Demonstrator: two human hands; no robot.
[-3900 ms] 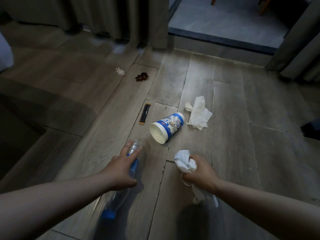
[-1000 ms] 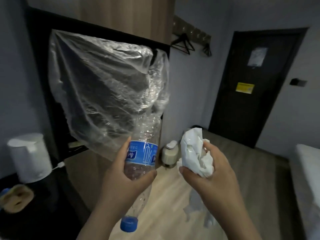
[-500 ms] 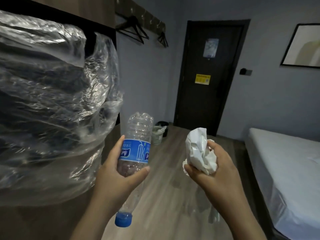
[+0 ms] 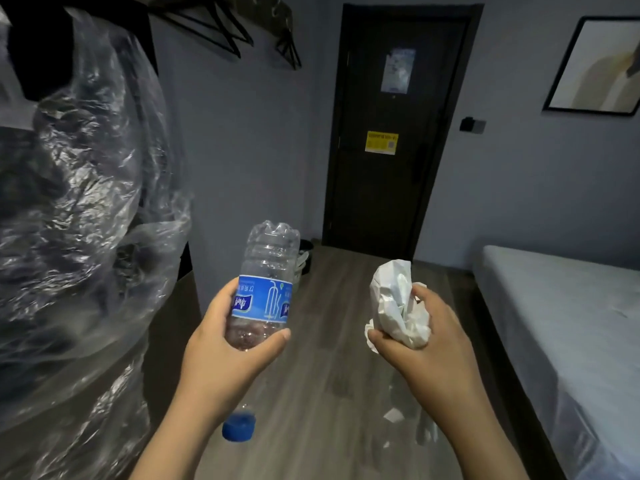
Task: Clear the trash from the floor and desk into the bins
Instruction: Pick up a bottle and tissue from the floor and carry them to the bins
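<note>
Clear plastic sheeting [image 4: 86, 220] bulges close on the left and could snag the bottle [image 4: 265, 299] en route to the bin [image 4: 307, 252] by the door [image 4: 388, 188]. Left hand [image 4: 225, 355] wraps the inverted bottle, cap down, forearm raised. Right hand [image 4: 433, 344] clutches crumpled tissue [image 4: 394, 303]; its hanging scraps may drop.

The bottle [image 4: 268, 289], in the left hand [image 4: 221, 344], was at frame centre, the tissue wad [image 4: 398, 306] in the right hand [image 4: 426, 341] just right of it. Plastic sheeting [image 4: 79, 220] filled the left side, a door [image 4: 391, 185] stood behind at upper centre, a bed [image 4: 571, 323] at right.
</note>
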